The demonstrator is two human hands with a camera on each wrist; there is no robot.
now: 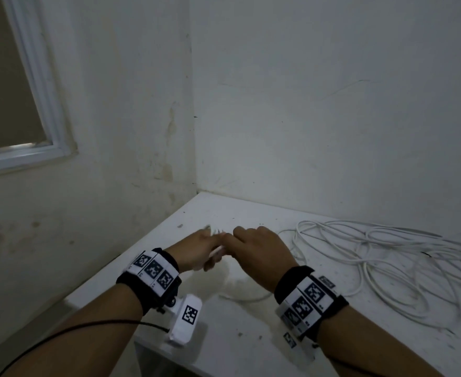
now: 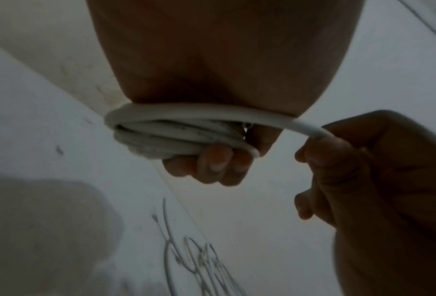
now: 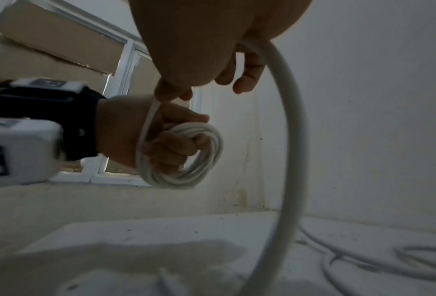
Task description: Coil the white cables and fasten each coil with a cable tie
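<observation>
A white table (image 1: 251,330) stood pushed into the corner of two stained walls (image 1: 332,104), with a window (image 1: 19,104) on the left wall. Across the right side of the table, reaching toward its back edge, lay a loose tangle of white cable (image 1: 387,257) in wide, overlapping loops.

Both hands met above the table near its back left corner. The left hand (image 3: 135,136) was closed in a fist around a small coil (image 3: 199,156) of the same cable: several turns were wound about the curled fingers (image 2: 211,160), and the coil hung on the finger side of the fist, away from the wrist. The right hand (image 1: 259,248) sat just beside it, thumb and fingers pinched on the strand (image 2: 302,126) that left the top of the coil. From that pinch the cable passed through the right palm and dropped in a long curve (image 3: 287,140) to the table, joining the tangle. Each wrist carried a black band (image 1: 153,276) with printed square markers.
</observation>
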